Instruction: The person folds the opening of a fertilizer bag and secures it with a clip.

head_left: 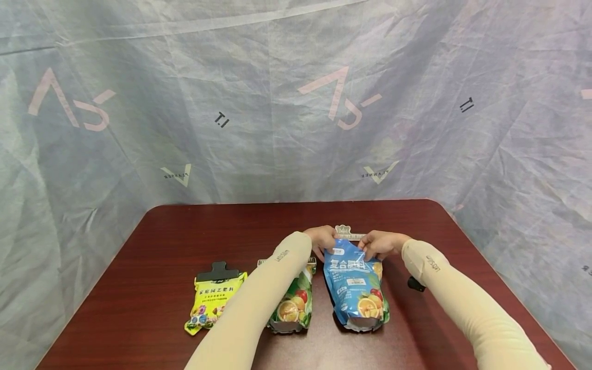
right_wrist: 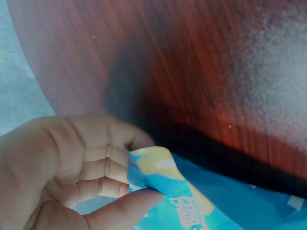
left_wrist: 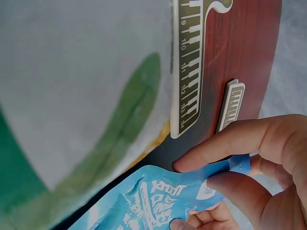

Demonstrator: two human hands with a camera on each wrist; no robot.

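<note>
Pinching the top corners of the blue pouch (head_left: 356, 288), the left hand (head_left: 322, 238) and the right hand (head_left: 380, 243) meet at about 12 o'clock of the pouch in the head view, which lies just right of the middle of the dark red table (head_left: 185, 241). A pale sealing clip (head_left: 348, 232) lies on the table touching or just beyond the pouch's top edge. Beside the pouch at 9 o'clock lies a green fruit-printed pouch (head_left: 292, 303), partly under the left sleeve, and farther toward 9 o'clock a yellow pouch (head_left: 214, 300) with a black clip (head_left: 218, 271) on its top.

From the left wrist, the thumb and fingers (left_wrist: 225, 143) squeeze the blue pouch's top edge (left_wrist: 158, 196); a ruler-marked clip (left_wrist: 188, 72) sits at 12 o'clock of it.

From the right wrist, the curled fingers (right_wrist: 96, 167) grip the pouch's other corner (right_wrist: 158, 167) against the thumb.

The step in hand looks like flattening or folding the pouch mouth. The next move likely calls for keeping the edge taut with one hand while the other frees itself to fetch the clip.
</note>
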